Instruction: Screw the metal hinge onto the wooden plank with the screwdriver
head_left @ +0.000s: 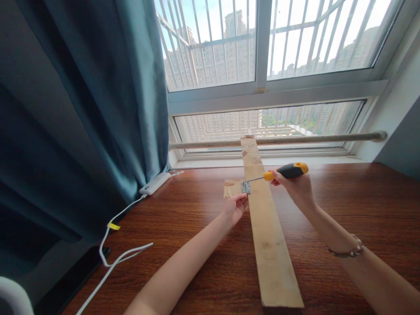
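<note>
A long pale wooden board (271, 236) lies lengthwise on the brown wood surface, its far end reaching the window rail. A small metal hinge (246, 187) sits at its left edge, spanning to a short wooden piece (231, 188) beside it. My right hand (293, 186) grips a yellow and black screwdriver (290, 170), held nearly level with its shaft pointing left and its tip at the hinge's upper left. Just below the hinge, my left hand (236, 207) has its fingers closed at the board's edge; what they pinch is hidden.
A white power strip (155, 183) with a white cable (111, 262) lies to the left, by a blue curtain (131, 87). At the back, a pale rail (311, 139) crosses the barred window. The brown wood surface (344, 197) extends on both sides of the board.
</note>
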`<act>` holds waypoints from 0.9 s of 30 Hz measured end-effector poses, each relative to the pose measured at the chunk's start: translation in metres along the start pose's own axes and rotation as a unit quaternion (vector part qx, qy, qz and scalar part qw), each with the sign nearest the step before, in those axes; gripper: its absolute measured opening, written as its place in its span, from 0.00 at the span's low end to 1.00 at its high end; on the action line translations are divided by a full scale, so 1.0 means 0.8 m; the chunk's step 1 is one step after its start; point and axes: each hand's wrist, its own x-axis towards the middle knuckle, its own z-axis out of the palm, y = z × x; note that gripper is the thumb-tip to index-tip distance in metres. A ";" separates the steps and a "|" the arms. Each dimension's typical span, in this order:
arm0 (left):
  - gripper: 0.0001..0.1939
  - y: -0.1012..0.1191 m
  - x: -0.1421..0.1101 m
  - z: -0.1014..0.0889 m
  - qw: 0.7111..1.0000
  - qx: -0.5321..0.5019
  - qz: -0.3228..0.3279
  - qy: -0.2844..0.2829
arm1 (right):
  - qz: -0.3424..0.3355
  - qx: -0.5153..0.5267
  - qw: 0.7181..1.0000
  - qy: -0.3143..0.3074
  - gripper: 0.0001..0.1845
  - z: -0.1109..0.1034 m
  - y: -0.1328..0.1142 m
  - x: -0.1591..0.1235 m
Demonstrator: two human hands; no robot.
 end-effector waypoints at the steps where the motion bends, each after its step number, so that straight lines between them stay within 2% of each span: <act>1: 0.09 0.000 0.000 0.000 1.000 0.000 -0.001 0.000 | 0.006 0.001 1.000 0.013 0.16 0.000 0.001 0.000; 4: 0.08 0.001 -0.002 0.001 1.000 0.004 -0.005 0.004 | 0.024 0.024 0.999 0.033 0.17 0.000 0.003 0.002; 9: 0.09 0.002 -0.002 0.001 1.000 0.003 0.000 0.004 | 0.059 0.124 0.990 -0.005 0.17 0.001 -0.001 0.004; 13: 0.09 0.000 0.000 0.000 1.000 0.004 0.004 0.005 | 0.100 0.177 0.979 -0.028 0.21 -0.002 -0.008 0.007; 18: 0.08 -0.001 0.002 -0.001 1.000 0.003 0.016 -0.003 | 0.126 0.193 0.970 -0.072 0.24 -0.009 -0.018 0.009; 21: 0.07 -0.001 0.001 0.000 1.000 0.009 0.019 0.005 | 0.119 0.180 0.973 -0.079 0.26 -0.010 -0.019 0.010; 27: 0.09 -0.001 -0.001 0.001 1.000 0.010 0.020 0.012 | 0.079 0.115 0.988 -0.071 0.19 -0.008 -0.008 0.011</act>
